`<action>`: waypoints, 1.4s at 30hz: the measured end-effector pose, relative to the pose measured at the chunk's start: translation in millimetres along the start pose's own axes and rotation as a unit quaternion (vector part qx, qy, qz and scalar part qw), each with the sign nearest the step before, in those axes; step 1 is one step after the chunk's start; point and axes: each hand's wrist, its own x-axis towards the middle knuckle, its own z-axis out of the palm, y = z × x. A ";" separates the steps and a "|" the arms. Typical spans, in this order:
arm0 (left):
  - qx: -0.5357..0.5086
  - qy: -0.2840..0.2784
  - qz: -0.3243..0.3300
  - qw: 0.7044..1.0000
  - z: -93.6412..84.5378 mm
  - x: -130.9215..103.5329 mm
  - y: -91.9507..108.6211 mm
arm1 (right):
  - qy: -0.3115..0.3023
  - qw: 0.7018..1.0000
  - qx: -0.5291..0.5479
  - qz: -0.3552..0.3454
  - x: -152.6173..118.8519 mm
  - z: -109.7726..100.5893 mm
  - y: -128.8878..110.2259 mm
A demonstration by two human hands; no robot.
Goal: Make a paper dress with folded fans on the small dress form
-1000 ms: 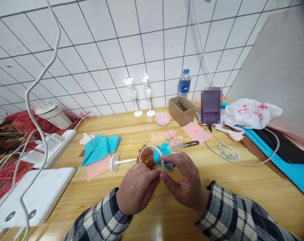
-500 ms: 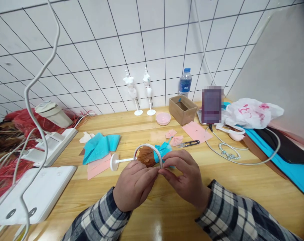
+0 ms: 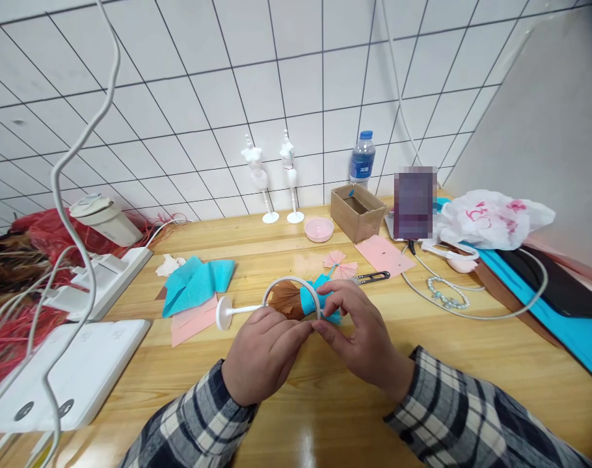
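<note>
A thin white ring is pinched at its lower right by my left hand and my right hand, whose fingertips nearly meet. Behind the ring lies a small mannequin on its side, dressed in a brown pleated skirt and a turquoise paper top. Its round white base points left. My hands hide part of the ring and the figure. A pink pleated paper piece and small black snips lie just beyond my right hand.
Turquoise paper and pink paper lie left. Two white mannequins, a pink bowl, a cardboard box and a bottle stand behind. Cables and a bead bracelet are right; a power strip is far left.
The view has shifted very slightly. My right hand's fingers have moved a little over the ring's right side and cover more of the snips. Both hands keep hold of the ring.
</note>
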 end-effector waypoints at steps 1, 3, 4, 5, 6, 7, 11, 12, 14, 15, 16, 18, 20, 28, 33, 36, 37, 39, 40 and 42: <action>0.003 0.001 -0.006 1.000 -0.3 0.0 0.2 | 0.006 1.000 0.000 -0.007 -0.6 -0.2 0.1; 0.008 0.009 -0.019 1.000 -1.4 -0.3 0.5 | 0.023 0.999 0.000 -0.027 -2.6 -0.4 0.3; 0.009 0.016 -0.025 1.000 -2.2 -0.5 0.4 | 0.034 0.999 0.002 -0.038 -3.6 -0.4 0.5; 0.009 0.021 -0.029 0.999 -3.0 -0.7 0.4 | 0.046 0.998 0.005 -0.049 -4.7 -0.3 0.9; 0.009 0.025 -0.031 0.999 -3.8 -0.9 0.3 | 0.056 0.997 0.006 -0.058 -5.5 -0.2 1.5; 0.008 0.029 -0.031 0.999 -4.3 -1.0 0.2 | 0.059 0.996 0.002 -0.068 -6.0 -0.2 2.3; 0.006 0.029 -0.024 0.999 -4.6 -1.9 0.6 | 0.012 0.989 -0.098 -0.115 -5.0 -1.5 5.9; 0.008 0.030 -0.025 0.999 -4.4 -2.2 0.8 | 0.012 0.984 -0.125 -0.126 -4.5 -2.2 6.6; 0.016 0.036 -0.032 0.999 -4.4 -2.8 0.8 | 0.036 0.976 -0.161 -0.143 -3.5 -3.4 7.0; 0.020 0.042 -0.034 0.998 -4.5 -3.0 0.5 | 0.047 0.973 -0.170 -0.149 -3.2 -3.9 6.5; 0.025 0.048 -0.036 0.998 -4.7 -3.0 0.1 | 0.050 0.971 -0.177 -0.151 -3.1 -4.2 5.6; 0.037 0.058 -0.038 0.997 -5.0 -2.6 -0.2 | 0.040 0.970 -0.184 -0.152 -3.1 -4.1 2.7; 0.052 0.075 -0.041 0.995 -5.0 -1.0 1.9 | 0.026 0.968 -0.192 -0.160 -3.8 -3.3 -0.9; 0.048 0.129 -0.175 0.975 -18.3 4.5 16.0 | 0.093 0.927 -0.197 -0.307 -13.0 -8.1 -6.5; 0.083 0.341 -0.415 0.839 -50.5 -24.5 -47.3 | 0.032 0.973 -0.141 -0.181 -8.0 -15.4 -4.4; 0.112 0.219 -0.425 0.871 -59.0 -45.7 -91.0 | 0.007 0.997 -0.059 -0.058 -0.9 -11.2 2.2; 0.137 0.153 -0.416 0.886 -58.1 -51.4 -102.3 | 0.003 0.999 -0.035 -0.019 0.5 -9.1 4.8; 0.159 0.056 -0.412 0.895 -52.0 -60.1 -119.2 | -0.003 0.998 -0.002 0.055 1.4 -5.6 9.4; 0.161 0.026 -0.422 0.892 -47.9 -63.2 -125.0 | -0.006 0.996 0.013 0.083 1.2 -4.4 11.3; 0.156 -0.029 -0.454 0.877 -40.0 -67.3 -132.3 | -0.008 0.991 0.046 0.128 0.0 -3.2 13.9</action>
